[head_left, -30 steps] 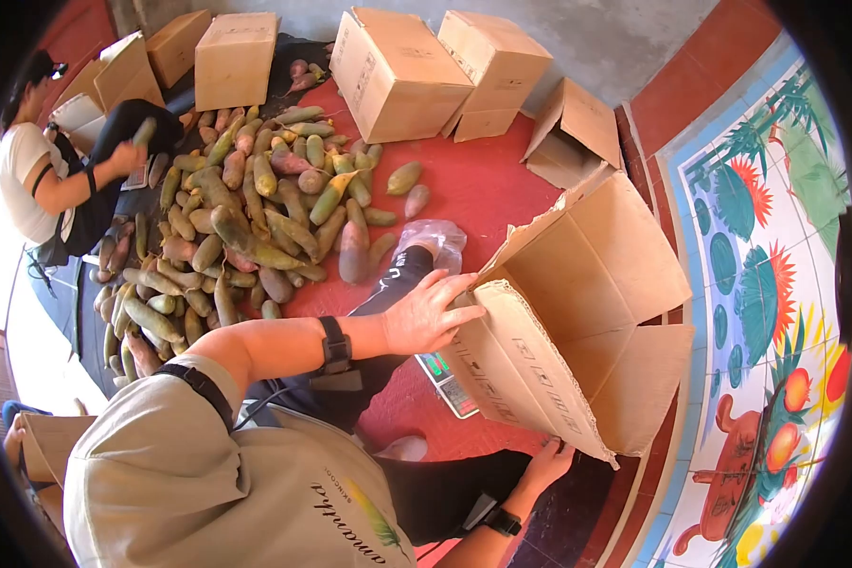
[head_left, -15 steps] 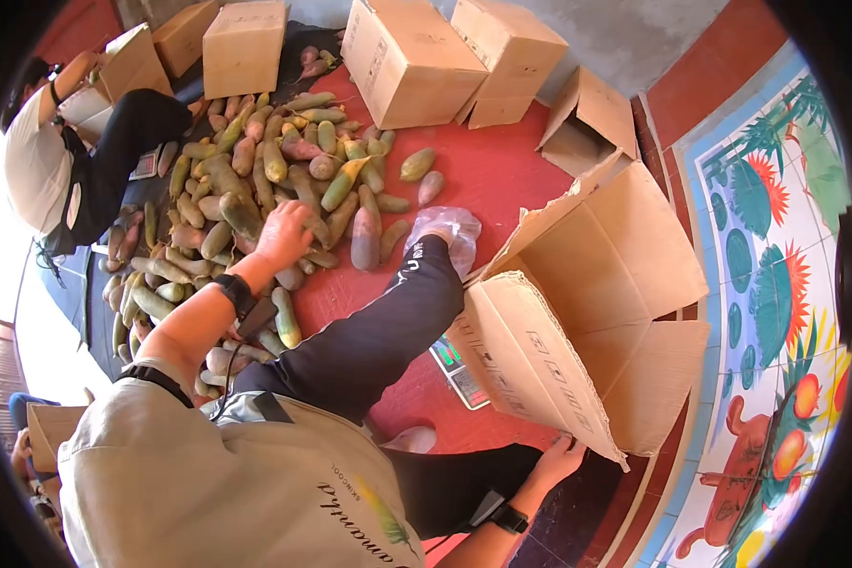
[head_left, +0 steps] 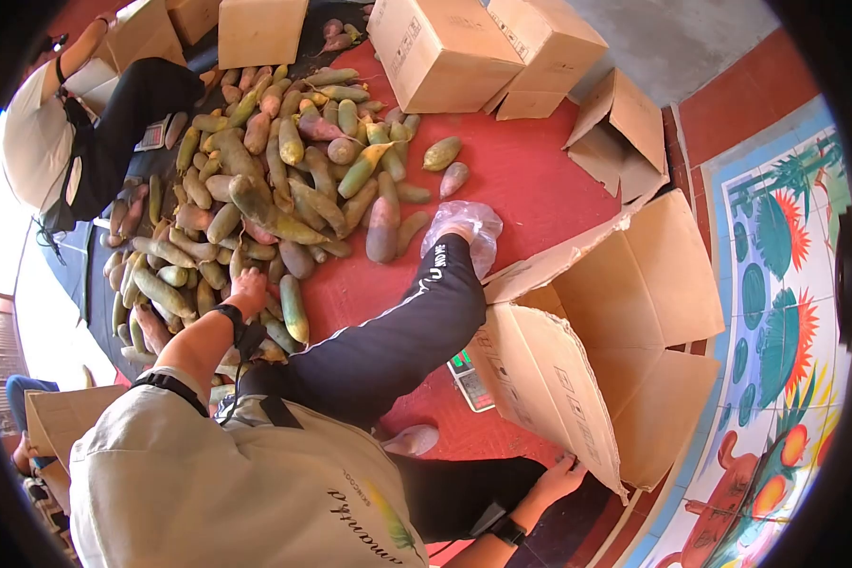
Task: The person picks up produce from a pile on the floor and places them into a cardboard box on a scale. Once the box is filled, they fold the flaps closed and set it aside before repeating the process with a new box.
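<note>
My left hand (head_left: 248,293) is down in the pile of long green and pinkish vegetables that look like radishes (head_left: 256,194). Its fingers are curled at the lower end of one radish (head_left: 238,257), and part of the grip is hidden. At the lower right, my right hand (head_left: 560,476) pinches the edge of a flap on an open cardboard box (head_left: 554,379). This box is tilted beside my leg, and the part of its inside I can see is bare cardboard. A digital scale (head_left: 470,381) lies on the red floor, partly under the flap.
Several cardboard boxes (head_left: 445,57) stand along the wall, with a smaller open one (head_left: 625,133) at the right. Another person (head_left: 43,142) sits at the upper left by a second scale (head_left: 151,135). A painted tile wall (head_left: 767,303) borders the right side.
My left hand has moved back towards my body, from the near middle of the pile to its lower edge. My right hand stays on the box flap. The whole view has shifted slightly.
</note>
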Motion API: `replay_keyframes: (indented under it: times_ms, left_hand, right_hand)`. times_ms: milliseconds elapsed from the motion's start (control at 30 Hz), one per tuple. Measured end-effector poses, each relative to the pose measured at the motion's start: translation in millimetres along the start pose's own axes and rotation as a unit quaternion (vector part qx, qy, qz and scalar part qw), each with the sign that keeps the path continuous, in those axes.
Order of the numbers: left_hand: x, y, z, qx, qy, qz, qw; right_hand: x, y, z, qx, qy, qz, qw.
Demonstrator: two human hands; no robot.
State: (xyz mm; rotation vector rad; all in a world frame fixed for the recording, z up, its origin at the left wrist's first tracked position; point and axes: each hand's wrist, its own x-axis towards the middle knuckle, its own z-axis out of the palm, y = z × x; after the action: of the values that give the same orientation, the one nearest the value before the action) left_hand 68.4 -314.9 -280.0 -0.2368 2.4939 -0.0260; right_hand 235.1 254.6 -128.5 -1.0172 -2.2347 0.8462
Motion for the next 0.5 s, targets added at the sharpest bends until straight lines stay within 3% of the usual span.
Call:
replay_keyframes:
  times_ms: [33, 100, 167, 233, 300, 400, 500]
  left_hand:
    - [1.4, 1.2, -5.8, 0.007, 0.053, -0.008, 0.999]
    - [17.3, -7.6, -10.4, 0.012, 0.066, -0.031, 0.997]
    - [31.0, -22.6, -12.0, 0.049, 0.174, -0.021, 0.983]
    - [39.3, -32.6, -18.8, 0.100, 0.169, -0.012, 0.980]
    - [49.5, -44.1, -23.4, 0.045, 0.145, -0.039, 0.988]
    - [49.3, -49.4, -39.2, 0.070, 0.038, -0.070, 0.994]
    - [62.5, -67.3, -16.7, 0.042, 0.142, -0.043, 0.988]
  right_hand:
    - [-0.4, -0.4, 0.0, -0.003, 0.010, -0.001, 1.000]
    - [-0.4, 2.9, -0.7, -0.020, 0.012, 0.000, 1.000]
    - [0.3, 4.3, -0.3, -0.037, 0.019, 0.004, 0.999]
    - [-0.9, 2.7, 0.8, -0.028, 0.026, -0.008, 0.999]
    - [-1.5, 0.4, 0.1, -0.032, 0.023, -0.011, 0.999]
    - [-1.9, 1.4, 0.0, -0.045, 0.019, -0.016, 0.999]
    - [-2.6, -2.5, 3.1, -0.048, 0.030, -0.022, 0.998]
